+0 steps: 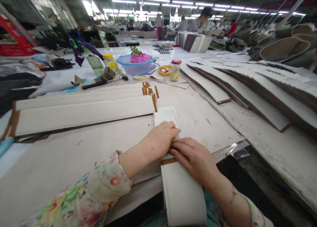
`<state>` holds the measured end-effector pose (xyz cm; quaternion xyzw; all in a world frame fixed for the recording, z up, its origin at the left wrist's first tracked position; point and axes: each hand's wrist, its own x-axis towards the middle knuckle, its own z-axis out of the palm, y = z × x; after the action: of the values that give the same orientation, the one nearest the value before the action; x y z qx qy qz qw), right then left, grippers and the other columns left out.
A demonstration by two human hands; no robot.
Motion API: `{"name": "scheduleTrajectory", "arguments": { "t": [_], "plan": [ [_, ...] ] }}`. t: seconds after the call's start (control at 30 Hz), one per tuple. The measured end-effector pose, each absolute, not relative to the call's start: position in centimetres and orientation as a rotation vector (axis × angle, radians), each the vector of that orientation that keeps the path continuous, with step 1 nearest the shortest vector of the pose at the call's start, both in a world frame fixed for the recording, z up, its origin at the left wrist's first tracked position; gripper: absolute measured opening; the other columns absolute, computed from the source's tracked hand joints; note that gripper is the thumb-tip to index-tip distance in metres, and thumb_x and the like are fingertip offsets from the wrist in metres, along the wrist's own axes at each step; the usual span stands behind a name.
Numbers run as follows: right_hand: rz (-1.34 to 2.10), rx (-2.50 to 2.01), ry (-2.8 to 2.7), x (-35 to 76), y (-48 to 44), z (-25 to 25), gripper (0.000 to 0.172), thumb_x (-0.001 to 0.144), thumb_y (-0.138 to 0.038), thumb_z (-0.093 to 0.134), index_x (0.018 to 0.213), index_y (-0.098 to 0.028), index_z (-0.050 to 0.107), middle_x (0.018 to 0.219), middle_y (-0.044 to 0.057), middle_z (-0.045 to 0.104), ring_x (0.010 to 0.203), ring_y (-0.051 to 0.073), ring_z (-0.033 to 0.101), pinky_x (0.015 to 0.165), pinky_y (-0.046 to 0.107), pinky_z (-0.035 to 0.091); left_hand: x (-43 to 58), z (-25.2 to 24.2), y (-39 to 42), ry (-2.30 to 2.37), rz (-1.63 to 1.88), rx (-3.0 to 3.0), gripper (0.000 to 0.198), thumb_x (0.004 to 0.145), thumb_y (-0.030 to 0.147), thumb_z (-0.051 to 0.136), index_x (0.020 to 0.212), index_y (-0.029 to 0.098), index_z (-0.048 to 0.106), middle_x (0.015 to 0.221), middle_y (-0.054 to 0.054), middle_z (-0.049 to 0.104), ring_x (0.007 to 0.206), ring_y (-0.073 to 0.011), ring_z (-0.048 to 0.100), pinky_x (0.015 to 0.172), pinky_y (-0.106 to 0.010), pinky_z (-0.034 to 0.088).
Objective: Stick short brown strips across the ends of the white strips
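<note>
While the left grip [162,138] and right grip [194,155] are pinching the pale strip [182,190], fingers together, brown-ended panels [85,113] are lying on the desk [203,116] beyond the left grip.

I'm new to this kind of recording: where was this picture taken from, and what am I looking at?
There is no machine here. A head-worn camera looks forward and down at the wearer's own bare hands. The left hand and right hand meet over a pale strip crossed by a brown band; their exact grip is hidden. On the worktable, more pale strips lie to the left, with a brush, a blue basin and a red-lidded jar farther back.
</note>
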<state>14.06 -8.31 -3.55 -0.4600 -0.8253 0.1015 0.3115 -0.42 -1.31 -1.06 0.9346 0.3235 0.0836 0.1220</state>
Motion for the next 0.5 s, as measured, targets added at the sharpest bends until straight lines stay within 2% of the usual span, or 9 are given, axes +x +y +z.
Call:
{"name": "scheduleTrajectory", "arguments": {
  "t": [0.5],
  "plan": [
    [0.277, -1.208, -2.121, 14.1, -8.4, -4.0, 0.01, 0.085, -0.017, 0.044, 0.086, -0.018, 0.054, 0.083, 0.004, 0.059, 0.082, 0.016, 0.053, 0.076, 0.031, 0.042, 0.2, 0.0, -2.2, 0.899, 0.034, 2.862, 0.018, 0.081, 0.012, 0.046, 0.096, 0.014, 0.056, 0.09, -0.007, 0.053, 0.084, -0.0195, 0.045, 0.079, -0.032, 0.039]
  ]
}}
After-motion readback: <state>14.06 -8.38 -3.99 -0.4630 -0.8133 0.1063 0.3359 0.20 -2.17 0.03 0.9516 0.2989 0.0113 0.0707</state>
